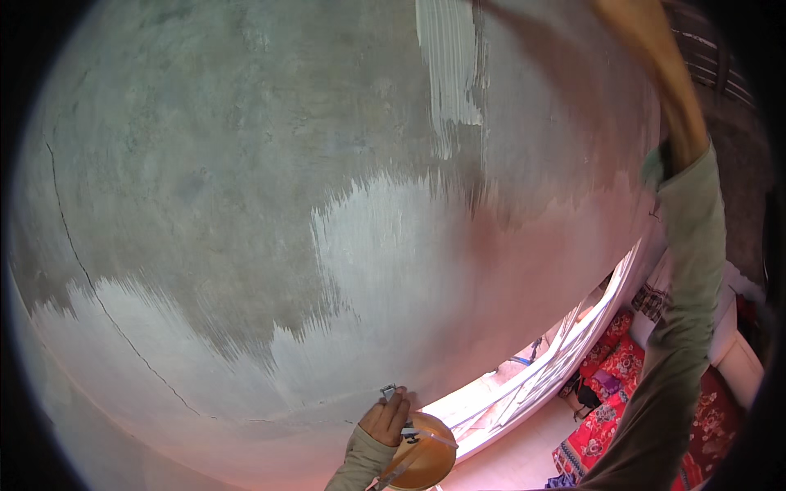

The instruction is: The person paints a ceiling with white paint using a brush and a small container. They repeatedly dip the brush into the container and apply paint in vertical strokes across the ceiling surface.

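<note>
A grey wall [188, 180] fills much of the picture, with white, streaky coating along its lower part and in a strip at the top. A crack runs down its left side. My left hand [386, 417] is at the bottom centre, fingers curled on a small metal object [389, 390] against the wall. Just below it is a round yellow-brown container [434, 458] with tools or straps across it, partly behind my hand. My right arm reaches up along the right side; its hand is beyond the top edge.
At lower right, a pale-framed opening [524, 376] shows bright light. Red floral cloths [614, 368] lie below right on furniture, above a pale floor [508, 470]. A dark slatted surface [704, 49] is at upper right.
</note>
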Tool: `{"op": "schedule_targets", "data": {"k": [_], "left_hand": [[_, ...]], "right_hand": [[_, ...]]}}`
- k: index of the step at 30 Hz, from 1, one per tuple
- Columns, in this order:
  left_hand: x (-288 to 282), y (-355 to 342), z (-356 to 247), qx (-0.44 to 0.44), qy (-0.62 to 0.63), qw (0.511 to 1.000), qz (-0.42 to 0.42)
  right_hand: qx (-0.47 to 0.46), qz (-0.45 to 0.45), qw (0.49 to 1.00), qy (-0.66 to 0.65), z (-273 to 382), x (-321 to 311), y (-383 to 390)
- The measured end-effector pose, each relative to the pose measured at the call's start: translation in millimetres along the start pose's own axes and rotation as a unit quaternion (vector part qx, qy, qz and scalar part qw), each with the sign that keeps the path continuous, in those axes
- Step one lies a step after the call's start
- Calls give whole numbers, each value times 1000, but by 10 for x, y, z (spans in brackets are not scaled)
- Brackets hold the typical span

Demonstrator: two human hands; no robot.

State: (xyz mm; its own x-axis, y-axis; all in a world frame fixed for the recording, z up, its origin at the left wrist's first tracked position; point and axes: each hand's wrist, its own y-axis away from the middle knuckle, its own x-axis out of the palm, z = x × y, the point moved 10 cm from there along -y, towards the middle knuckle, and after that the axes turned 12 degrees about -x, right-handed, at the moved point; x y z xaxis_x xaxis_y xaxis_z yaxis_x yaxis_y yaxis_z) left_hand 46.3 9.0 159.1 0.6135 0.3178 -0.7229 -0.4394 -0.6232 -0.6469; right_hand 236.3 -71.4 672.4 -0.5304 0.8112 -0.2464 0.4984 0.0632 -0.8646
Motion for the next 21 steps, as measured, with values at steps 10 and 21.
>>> {"op": "schedule_targets", "data": {"k": [10,21], "left_hand": [[64,-27,-15,34,3,999,-1],[20,-56,-55,23,-1,1000,11]], "right_hand": [[-132,131,982,-11,781,259,1046],[-7,183,977,-104,1018,452,1644]]}}
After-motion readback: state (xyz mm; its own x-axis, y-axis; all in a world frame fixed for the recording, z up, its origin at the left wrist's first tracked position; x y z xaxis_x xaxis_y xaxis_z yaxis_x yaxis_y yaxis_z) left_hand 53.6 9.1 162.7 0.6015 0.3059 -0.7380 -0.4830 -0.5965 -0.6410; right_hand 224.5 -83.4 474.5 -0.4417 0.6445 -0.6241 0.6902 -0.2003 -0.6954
